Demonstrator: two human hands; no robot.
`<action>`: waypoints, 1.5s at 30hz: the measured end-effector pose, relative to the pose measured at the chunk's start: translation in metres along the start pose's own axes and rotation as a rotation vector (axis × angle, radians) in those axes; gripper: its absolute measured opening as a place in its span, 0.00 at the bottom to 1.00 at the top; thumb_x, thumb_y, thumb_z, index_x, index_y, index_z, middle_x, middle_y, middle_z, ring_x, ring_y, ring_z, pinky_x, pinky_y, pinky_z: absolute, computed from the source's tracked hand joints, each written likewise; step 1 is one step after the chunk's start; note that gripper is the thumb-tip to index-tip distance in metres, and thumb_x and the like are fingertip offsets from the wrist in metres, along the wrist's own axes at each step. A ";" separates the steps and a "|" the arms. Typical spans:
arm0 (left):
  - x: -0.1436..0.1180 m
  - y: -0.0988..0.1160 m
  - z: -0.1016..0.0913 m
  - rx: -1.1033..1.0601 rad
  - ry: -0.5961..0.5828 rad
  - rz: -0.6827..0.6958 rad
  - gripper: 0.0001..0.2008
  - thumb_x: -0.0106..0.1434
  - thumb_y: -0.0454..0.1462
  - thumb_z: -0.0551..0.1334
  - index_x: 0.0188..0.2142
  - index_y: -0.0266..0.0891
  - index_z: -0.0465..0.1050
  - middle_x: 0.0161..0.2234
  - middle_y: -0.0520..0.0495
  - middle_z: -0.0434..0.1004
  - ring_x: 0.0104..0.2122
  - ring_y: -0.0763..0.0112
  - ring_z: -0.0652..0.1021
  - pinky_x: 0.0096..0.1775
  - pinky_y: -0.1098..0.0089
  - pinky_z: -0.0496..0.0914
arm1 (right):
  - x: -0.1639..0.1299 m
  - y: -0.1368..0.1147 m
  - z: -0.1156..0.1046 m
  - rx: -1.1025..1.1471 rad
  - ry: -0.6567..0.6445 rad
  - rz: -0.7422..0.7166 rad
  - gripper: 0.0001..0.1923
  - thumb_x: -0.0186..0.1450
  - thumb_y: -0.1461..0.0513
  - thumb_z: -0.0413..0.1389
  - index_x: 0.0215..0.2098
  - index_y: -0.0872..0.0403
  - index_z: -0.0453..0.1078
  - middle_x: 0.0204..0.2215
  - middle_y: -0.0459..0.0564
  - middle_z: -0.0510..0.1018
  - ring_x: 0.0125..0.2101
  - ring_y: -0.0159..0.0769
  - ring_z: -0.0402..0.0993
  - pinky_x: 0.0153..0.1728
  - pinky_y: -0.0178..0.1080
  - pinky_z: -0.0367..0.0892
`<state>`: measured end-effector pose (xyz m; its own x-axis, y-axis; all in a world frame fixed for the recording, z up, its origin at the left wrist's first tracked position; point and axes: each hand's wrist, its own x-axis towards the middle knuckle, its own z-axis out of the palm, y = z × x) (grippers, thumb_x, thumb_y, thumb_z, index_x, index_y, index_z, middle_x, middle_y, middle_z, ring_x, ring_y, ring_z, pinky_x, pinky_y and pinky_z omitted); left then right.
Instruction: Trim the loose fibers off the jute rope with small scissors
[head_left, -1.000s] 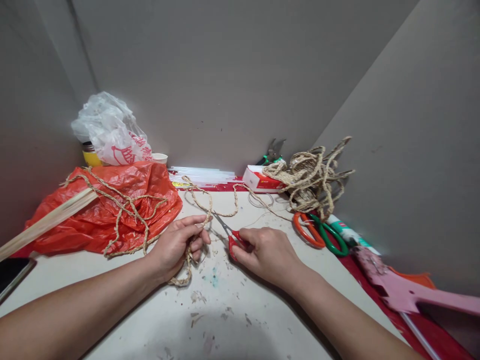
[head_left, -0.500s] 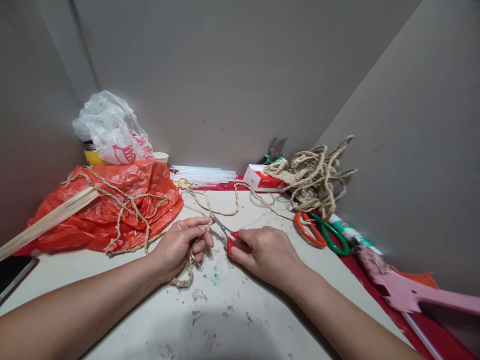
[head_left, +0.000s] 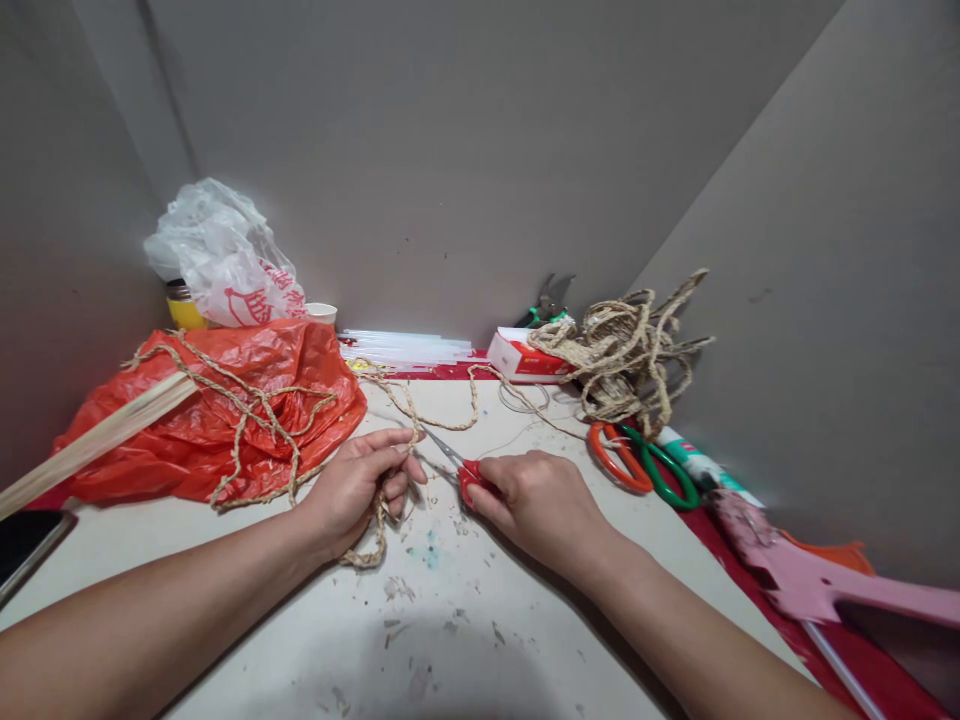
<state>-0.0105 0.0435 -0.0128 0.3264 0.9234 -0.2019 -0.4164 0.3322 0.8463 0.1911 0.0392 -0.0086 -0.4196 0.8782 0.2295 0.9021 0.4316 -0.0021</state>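
Observation:
Pinched in my left hand (head_left: 367, 482) is a braided straw rope (head_left: 367, 558); a loop of it hangs below the palm, and more runs away toward the back of the table. My right hand (head_left: 536, 505) grips small red-handled scissors (head_left: 452, 457), thumb and fingers in the handles. The scissor blades point up and left, their tips close to the rope by my left fingertips. Whether the tips touch the rope I cannot tell. Part of the rope is hidden inside the left palm.
A red plastic bag (head_left: 300, 355) with rope over it lies left, beside wood strips (head_left: 97, 440) and a phone (head_left: 30, 550). At the right are coiled rope (head_left: 622, 350), orange-and-green-handled tools (head_left: 671, 478) and a pink glue gun (head_left: 810, 575). Clear glue sticks (head_left: 409, 348) lie behind.
The scissor handles have closed together in my right hand, and the blades now sit slightly right of the rope. My left hand has shifted a little to the left.

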 end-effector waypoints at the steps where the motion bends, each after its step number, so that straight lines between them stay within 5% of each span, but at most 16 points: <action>1: 0.000 0.000 0.000 0.003 0.011 0.011 0.08 0.59 0.32 0.58 0.39 0.34 0.65 0.23 0.48 0.73 0.16 0.81 0.59 0.18 0.77 0.59 | 0.000 0.000 0.001 0.024 0.001 0.019 0.14 0.61 0.57 0.51 0.20 0.52 0.68 0.17 0.45 0.74 0.19 0.30 0.64 0.23 0.34 0.45; 6: 0.003 -0.001 -0.003 0.042 0.053 0.063 0.05 0.58 0.34 0.61 0.32 0.35 0.64 0.28 0.46 0.76 0.18 0.81 0.64 0.20 0.77 0.63 | 0.000 0.001 0.002 0.126 0.053 0.049 0.13 0.59 0.57 0.50 0.19 0.53 0.66 0.16 0.44 0.72 0.18 0.29 0.62 0.23 0.33 0.45; 20: 0.000 0.004 0.000 -0.038 0.069 -0.021 0.05 0.54 0.30 0.63 0.33 0.30 0.72 0.26 0.47 0.73 0.21 0.79 0.71 0.25 0.76 0.69 | 0.001 -0.006 -0.004 -0.008 0.012 -0.058 0.12 0.58 0.55 0.52 0.23 0.54 0.66 0.18 0.46 0.72 0.21 0.32 0.63 0.27 0.36 0.49; 45: 0.002 0.002 0.000 -0.011 0.140 -0.036 0.05 0.52 0.29 0.65 0.30 0.32 0.70 0.25 0.45 0.75 0.21 0.77 0.73 0.26 0.74 0.69 | -0.001 -0.005 -0.005 -0.062 -0.030 -0.084 0.14 0.59 0.54 0.50 0.24 0.54 0.69 0.20 0.48 0.74 0.21 0.32 0.65 0.28 0.37 0.49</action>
<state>-0.0110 0.0457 -0.0117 0.2199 0.9283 -0.3000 -0.4158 0.3674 0.8319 0.1873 0.0354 -0.0034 -0.4961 0.8457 0.1968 0.8676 0.4914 0.0760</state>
